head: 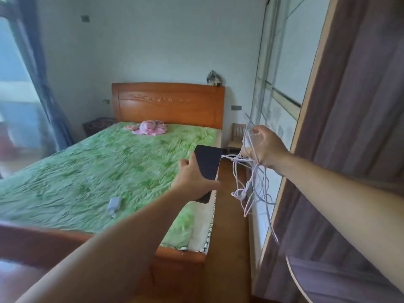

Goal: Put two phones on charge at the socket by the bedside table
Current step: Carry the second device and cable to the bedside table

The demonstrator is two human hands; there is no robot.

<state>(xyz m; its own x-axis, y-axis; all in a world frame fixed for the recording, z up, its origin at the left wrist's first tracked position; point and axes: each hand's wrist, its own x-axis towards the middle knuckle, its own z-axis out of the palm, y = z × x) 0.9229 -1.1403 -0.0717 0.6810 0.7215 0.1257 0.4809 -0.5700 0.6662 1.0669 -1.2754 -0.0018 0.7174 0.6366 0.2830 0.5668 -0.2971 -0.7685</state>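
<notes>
Dark phone (207,162) gripped in left hand (192,180), long axis pointing far; right hand (265,147), just right, clutches tangled cables (247,171); socket (236,107) farther.

Left arm: I held it bare and stretched forward, left hand (192,178) clasped around a dark phone (207,162). Right arm: I kept it bare and extended, right hand (265,147) raised, fingers closed on tangled white cables (249,171).
</notes>
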